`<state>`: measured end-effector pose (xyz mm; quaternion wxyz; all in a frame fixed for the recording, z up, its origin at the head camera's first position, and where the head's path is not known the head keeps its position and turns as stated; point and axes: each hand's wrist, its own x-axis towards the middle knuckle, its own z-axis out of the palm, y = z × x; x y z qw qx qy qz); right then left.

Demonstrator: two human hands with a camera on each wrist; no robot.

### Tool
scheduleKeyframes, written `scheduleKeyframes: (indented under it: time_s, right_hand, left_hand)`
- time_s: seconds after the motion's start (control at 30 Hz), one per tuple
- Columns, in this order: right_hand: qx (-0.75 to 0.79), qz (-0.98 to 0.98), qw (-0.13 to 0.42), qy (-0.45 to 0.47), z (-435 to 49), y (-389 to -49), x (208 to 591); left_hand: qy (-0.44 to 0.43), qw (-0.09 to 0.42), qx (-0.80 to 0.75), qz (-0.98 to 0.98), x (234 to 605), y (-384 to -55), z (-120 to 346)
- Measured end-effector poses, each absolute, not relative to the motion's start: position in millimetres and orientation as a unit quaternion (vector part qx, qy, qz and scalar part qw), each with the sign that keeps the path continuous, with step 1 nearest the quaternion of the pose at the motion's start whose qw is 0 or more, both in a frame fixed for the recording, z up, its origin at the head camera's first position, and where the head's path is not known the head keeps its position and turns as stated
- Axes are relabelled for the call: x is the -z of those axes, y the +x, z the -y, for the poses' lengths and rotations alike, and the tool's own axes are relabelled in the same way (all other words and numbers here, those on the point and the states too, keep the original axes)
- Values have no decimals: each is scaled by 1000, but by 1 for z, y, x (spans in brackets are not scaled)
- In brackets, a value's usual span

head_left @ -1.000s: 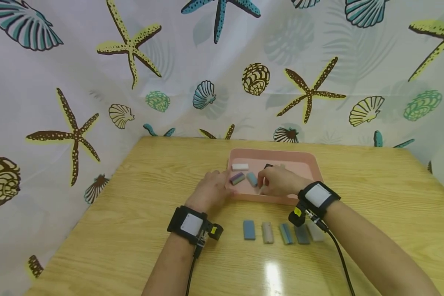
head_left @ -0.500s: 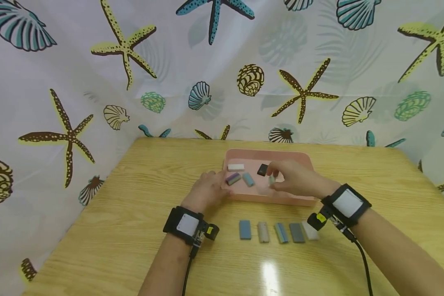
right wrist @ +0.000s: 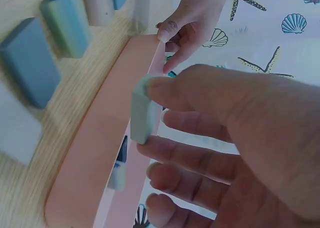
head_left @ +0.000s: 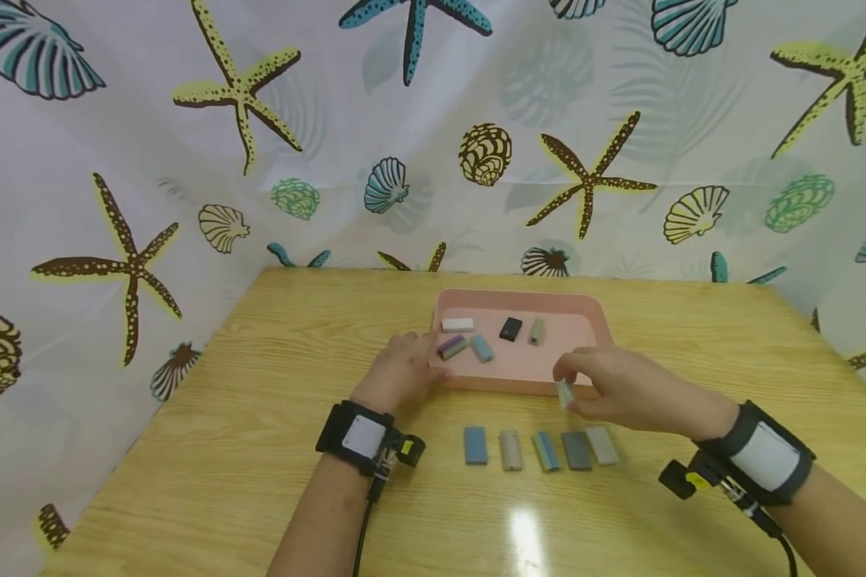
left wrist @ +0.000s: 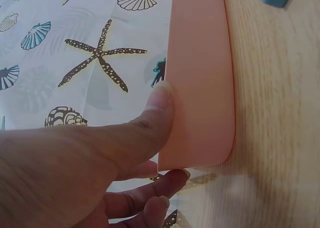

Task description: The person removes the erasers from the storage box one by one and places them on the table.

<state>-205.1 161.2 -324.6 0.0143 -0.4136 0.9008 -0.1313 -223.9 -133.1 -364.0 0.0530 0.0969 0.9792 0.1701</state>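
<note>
Between thumb and fingertips my right hand (head_left: 631, 393) pinches a pale green eraser (right wrist: 142, 110), a small block held over the front rim of the pink tray (head_left: 505, 383). My left hand (head_left: 397, 373) grips the tray's front left corner; in the left wrist view its thumb lies against the rim and its fingers reach round the side. Inside the tray lie a white eraser (head_left: 458, 325), a purple striped eraser (head_left: 452, 346), a light blue eraser (head_left: 481, 348), a black eraser (head_left: 510, 328) and a beige eraser (head_left: 537, 332).
In front of the tray, a row on the wooden table (head_left: 317, 320) runs from a blue eraser (head_left: 475, 445) past a beige one (head_left: 511, 450), a blue striped one (head_left: 546, 451) and a grey one (head_left: 576, 451) to a white eraser (head_left: 602, 445). A patterned curtain (head_left: 433, 160) hangs behind.
My right hand has lifted the pale green eraser from the tray and carried it right and toward me, uncovering the black and beige erasers. My left hand stays at the tray's corner.
</note>
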Motion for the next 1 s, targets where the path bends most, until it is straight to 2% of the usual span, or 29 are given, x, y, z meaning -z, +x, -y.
scheduleKeyframes:
  time_s: [0.33, 0.5, 0.63, 1.0]
  right_hand:
    - [112, -910, 63, -394, -202, -191, 331]
    - [120, -920, 114, -356, -214, -191, 338]
    - [120, -922, 142, -339, -216, -192, 345]
    - [95, -926, 168, -325, -210, -193, 352]
  left_hand:
    - [96, 53, -168, -980, 363, -224, 132]
    - [100, 49, -168, -980, 363, -224, 132]
    - [107, 42, -166, -979, 364, -224, 134]
    - [103, 50, -178, -977, 364, -223, 135]
